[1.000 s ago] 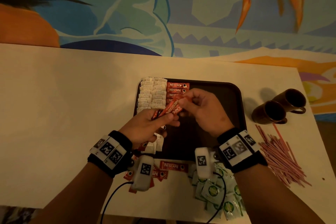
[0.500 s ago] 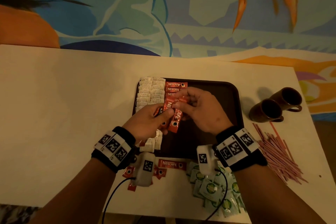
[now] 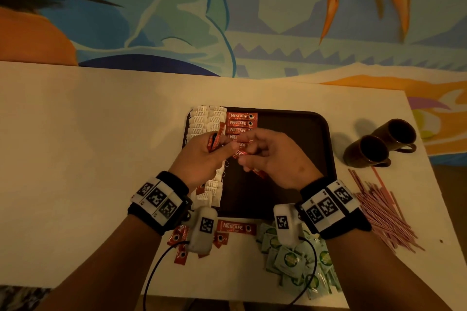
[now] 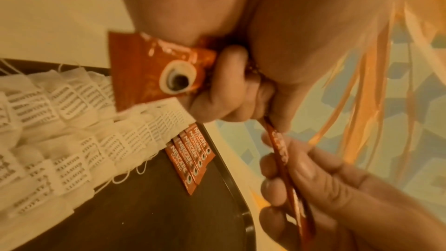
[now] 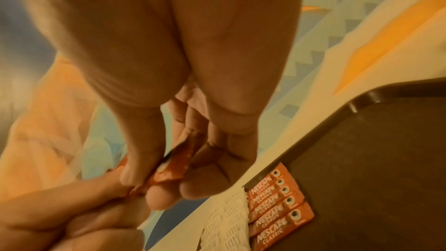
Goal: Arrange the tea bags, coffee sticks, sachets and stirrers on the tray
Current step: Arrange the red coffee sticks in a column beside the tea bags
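Now the left hand [image 3: 202, 156] clutches spare coffee sticks [image 3: 214, 137]; the right hand [image 3: 273, 159] pinches one stick [image 3: 240, 153], probably bound next for the row [image 3: 241, 122] on the tray [image 3: 326, 134].

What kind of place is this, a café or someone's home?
Hard to say for sure; it looks like a hospitality tea and coffee setup, perhaps a hotel room. A dark tray holds rows of tea bags and coffee sticks, with two mugs beside a bright mural wall.

red coffee sticks [image 3: 242, 123] rowed beside white tea bags [image 3: 202, 118] on dark tray [image 3: 326, 134]
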Available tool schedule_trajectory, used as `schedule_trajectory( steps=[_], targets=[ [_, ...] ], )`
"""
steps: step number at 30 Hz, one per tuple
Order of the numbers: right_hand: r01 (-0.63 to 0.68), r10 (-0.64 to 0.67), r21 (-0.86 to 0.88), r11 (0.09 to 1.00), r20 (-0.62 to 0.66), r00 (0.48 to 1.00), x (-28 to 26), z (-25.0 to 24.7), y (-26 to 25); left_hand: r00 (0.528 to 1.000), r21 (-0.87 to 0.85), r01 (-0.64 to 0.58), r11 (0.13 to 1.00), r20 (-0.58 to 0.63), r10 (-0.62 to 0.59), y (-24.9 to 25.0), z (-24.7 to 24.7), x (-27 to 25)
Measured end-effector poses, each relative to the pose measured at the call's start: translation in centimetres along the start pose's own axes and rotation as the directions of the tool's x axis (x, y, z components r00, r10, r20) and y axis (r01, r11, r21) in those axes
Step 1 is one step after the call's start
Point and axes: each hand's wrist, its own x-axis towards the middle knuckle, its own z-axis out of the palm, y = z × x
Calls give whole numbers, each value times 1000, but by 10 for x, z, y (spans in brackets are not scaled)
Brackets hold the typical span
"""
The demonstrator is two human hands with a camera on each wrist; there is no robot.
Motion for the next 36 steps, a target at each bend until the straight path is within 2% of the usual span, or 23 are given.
schedule_trajectory(
  steps=[3, 5, 11, 13, 17, 19, 21, 23, 25, 29, 36],
  targets=[
    [-67, 72, 135, 989, -36, 997, -4, -7, 12, 991, -40, 50, 998, -119, -55, -9, -6, 3],
    [-95, 106, 144, 985, -66, 992, -7, -11, 21, 985, -27, 77, 997, -151, -80, -16, -7, 4],
    [-258, 253, 7, 966, -219, 942, 6, -9, 62, 970, 120, 134, 984, -220, -105, -31, -13, 2],
    [-332, 305, -72, 940, -250, 919, 15, -4, 76, 956, 106, 164, 981, -260, -132, -34, -18, 0],
    [-423, 353, -269, 865, -271, 896, 29, 6, 88, 949, 9, 187, 982, -258, -179, -35, -22, -4],
    [-393, 280, -400, 828, -312, 908, 30, 7, 85, 949, -55, 194, 979, -244, -202, -34, -21, -3],
    [-277, 139, -530, 802, -285, 948, 26, 10, 78, 947, -92, 196, 976, -241, -213, -34, -21, -3],
    [-125, 54, -618, 776, -133, 990, 19, 18, 74, 947, -112, 192, 975, -238, -214, -34, -21, -4],
    [-30, 50, -688, 725, 9, 999, 15, 28, 74, 947, -118, 191, 974, -237, -215, -33, -20, -6],
    [-10, 68, -744, 668, 48, 996, 16, 37, 79, 950, -113, 185, 976, -234, -207, -32, -23, -12],
    [8, 36, -741, 672, 43, 998, 30, 42, 81, 945, -131, 192, 973, -244, -220, -36, -32, -23]
  ],
)
